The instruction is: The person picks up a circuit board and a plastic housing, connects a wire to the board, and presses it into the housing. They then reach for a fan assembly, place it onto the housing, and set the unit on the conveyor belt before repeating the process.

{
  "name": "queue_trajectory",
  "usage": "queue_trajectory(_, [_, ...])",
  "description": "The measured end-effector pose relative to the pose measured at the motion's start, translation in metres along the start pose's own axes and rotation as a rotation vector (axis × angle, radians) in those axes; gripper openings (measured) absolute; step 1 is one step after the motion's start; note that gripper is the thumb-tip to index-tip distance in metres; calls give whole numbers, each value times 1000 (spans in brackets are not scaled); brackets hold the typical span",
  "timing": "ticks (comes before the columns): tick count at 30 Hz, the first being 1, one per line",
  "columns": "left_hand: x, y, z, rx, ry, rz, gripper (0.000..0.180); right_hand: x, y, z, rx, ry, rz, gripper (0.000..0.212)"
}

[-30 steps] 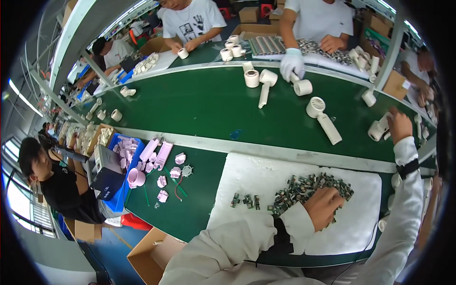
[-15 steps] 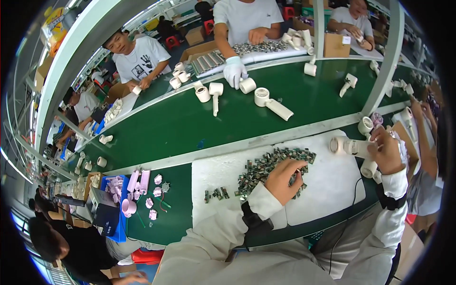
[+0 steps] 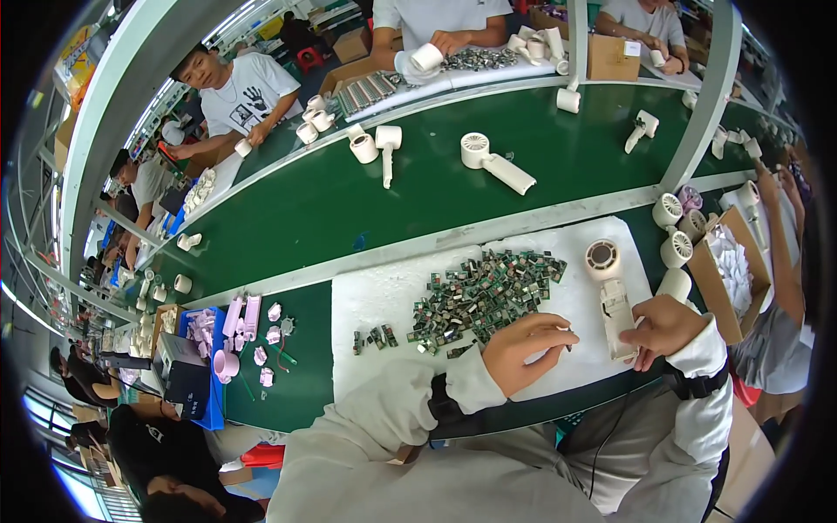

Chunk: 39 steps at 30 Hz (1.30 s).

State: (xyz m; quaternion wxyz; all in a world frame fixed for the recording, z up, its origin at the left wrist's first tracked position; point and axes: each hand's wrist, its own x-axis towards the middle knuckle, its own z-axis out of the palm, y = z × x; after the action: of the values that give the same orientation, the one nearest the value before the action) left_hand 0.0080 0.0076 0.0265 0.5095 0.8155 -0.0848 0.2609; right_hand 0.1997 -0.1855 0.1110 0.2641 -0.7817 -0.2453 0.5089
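Note:
My right hand [image 3: 670,331] grips the lower end of a white handheld fan housing [image 3: 615,301]. The housing's round head points away from me, and its open handle faces up. Left of it, my left hand [image 3: 529,350] is closed in a pinch over the white foam sheet [image 3: 384,296]. A small dark piece shows at its fingertips, apparently a small circuit board [image 3: 570,343], mostly hidden by the fingers. Just beyond this hand lies a heap of small green circuit boards [image 3: 484,296], with several more set apart to its left.
More white fan housings [image 3: 676,248] stand at the right beside a cardboard box [image 3: 731,277] of white pieces. Pink parts and a blue bin [image 3: 212,408] are on the left. A raised metal rail [image 3: 410,246] borders the green belt [image 3: 349,205]; co-workers sit across it.
My right hand has brought the fan housing nearer and turned it from sideways to lengthwise, open side up. My left hand has drawn back from the board heap toward me. Across the belt, a gloved hand lifted a white housing.

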Motion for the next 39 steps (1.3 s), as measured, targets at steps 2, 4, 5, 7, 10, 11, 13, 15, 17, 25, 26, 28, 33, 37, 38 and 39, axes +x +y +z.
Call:
queue_trajectory(2, [1,5,-4,-20,-4,-34,32,-4,3,-2,-4,19,-11,25])
queue_trajectory(4, [3,6,-8,-50,-32,-62,31,-9,9,-2,-3,60,-29,27])
queue_trajectory(5, [4,5,-9,-86,-66,-87,30,-10,12,-2,-7,51,-31,27])
queue_trajectory(7, [7,6,-4,-119,-94,-118,29,-12,15,0,-11,36,-12,30])
queue_trajectory(10, [8,6,8,-77,-111,-96,25,-12,8,10,-132,31,23,29])
queue_trajectory(11, [6,4,11,-77,-108,-99,25,-11,5,15,-246,46,53,28])
queue_trajectory(13, [0,-1,17,87,-206,-47,22,-6,10,20,-360,54,81,28])
queue_trajectory(15, [1,-1,23,160,-258,-18,21,4,27,27,-584,393,-275,27])
queue_trajectory(17, [4,5,28,246,-301,-24,19,10,36,29,-683,552,-459,28])
queue_trajectory(25, [22,20,38,300,-268,-335,28,21,21,31,-486,470,-587,29])
queue_trajectory(26, [28,21,35,297,-239,-444,29,21,21,32,-500,481,-614,27])
queue_trajectory(28, [32,11,40,327,-219,-369,29,23,22,35,-526,503,-665,24])
queue_trajectory(33, [42,-1,50,362,-214,-273,26,36,47,34,-552,609,-720,18])
queue_trajectory(37, [45,1,47,350,-312,-322,22,38,39,26,-502,485,-747,21])
queue_trajectory(38, [45,4,44,353,-273,-379,19,41,37,24,-478,487,-716,21])
queue_trajectory(39, [47,4,44,360,-232,-425,17,45,35,20,-465,499,-762,20])
